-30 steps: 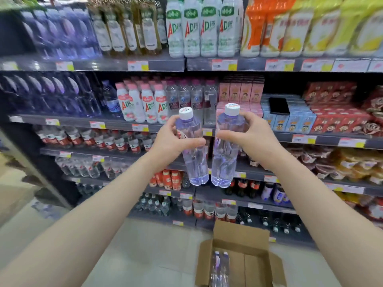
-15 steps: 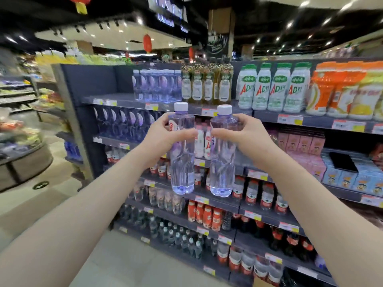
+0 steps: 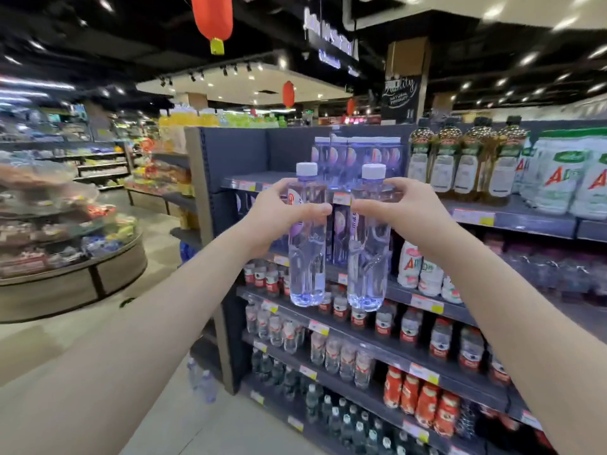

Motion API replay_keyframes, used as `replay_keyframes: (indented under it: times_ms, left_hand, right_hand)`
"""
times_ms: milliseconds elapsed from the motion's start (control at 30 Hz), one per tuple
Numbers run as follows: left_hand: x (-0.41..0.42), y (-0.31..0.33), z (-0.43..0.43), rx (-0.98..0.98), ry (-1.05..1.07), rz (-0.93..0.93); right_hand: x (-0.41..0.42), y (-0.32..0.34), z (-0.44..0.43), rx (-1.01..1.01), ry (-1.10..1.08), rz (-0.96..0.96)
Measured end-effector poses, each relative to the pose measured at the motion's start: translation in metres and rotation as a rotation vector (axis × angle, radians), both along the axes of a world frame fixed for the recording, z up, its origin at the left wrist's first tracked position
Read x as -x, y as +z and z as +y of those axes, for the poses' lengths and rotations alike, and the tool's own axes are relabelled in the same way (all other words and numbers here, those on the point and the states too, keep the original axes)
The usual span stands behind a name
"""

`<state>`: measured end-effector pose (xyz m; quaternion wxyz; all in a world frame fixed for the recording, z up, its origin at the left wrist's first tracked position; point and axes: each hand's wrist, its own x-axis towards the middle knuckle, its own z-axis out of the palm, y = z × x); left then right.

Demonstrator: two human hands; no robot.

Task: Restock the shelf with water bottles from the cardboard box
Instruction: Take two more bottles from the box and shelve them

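Observation:
My left hand (image 3: 274, 215) grips a clear water bottle (image 3: 307, 257) with a white cap near its shoulder. My right hand (image 3: 405, 211) grips a second, matching water bottle (image 3: 368, 261) the same way. Both bottles hang upright, side by side and nearly touching, in front of the dark shelf unit's (image 3: 249, 183) left end. Behind them on the top shelf stands a row of the same purple-tinted water bottles (image 3: 358, 159), with bare shelf to their left. The cardboard box is out of view.
Oil bottles (image 3: 460, 165) and white drink bottles (image 3: 565, 178) fill the top shelf to the right. Lower shelves hold several rows of small bottles (image 3: 331, 353). A round display stand (image 3: 65, 251) sits on the left across an open aisle floor (image 3: 157, 244).
My view has swung up and left, so the box has dropped out of sight. Both hands have carried the bottles up towards the top shelf's left end.

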<state>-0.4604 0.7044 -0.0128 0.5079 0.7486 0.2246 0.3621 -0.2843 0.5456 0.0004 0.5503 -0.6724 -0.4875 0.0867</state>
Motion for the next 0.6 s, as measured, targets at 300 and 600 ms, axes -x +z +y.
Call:
replay_keyframes:
  times_ms: [300, 600]
  left_hand:
    - [0.066, -0.001, 0.125, 0.079, 0.067, -0.059]
    - [0.08, -0.011, 0.273, 0.038, 0.086, -0.03]
  right_hand:
    - [0.039, 0.002, 0.149, -0.02, 0.062, 0.027]
    - [0.052, 0.001, 0.298, 0.028, 0.181, -0.009]
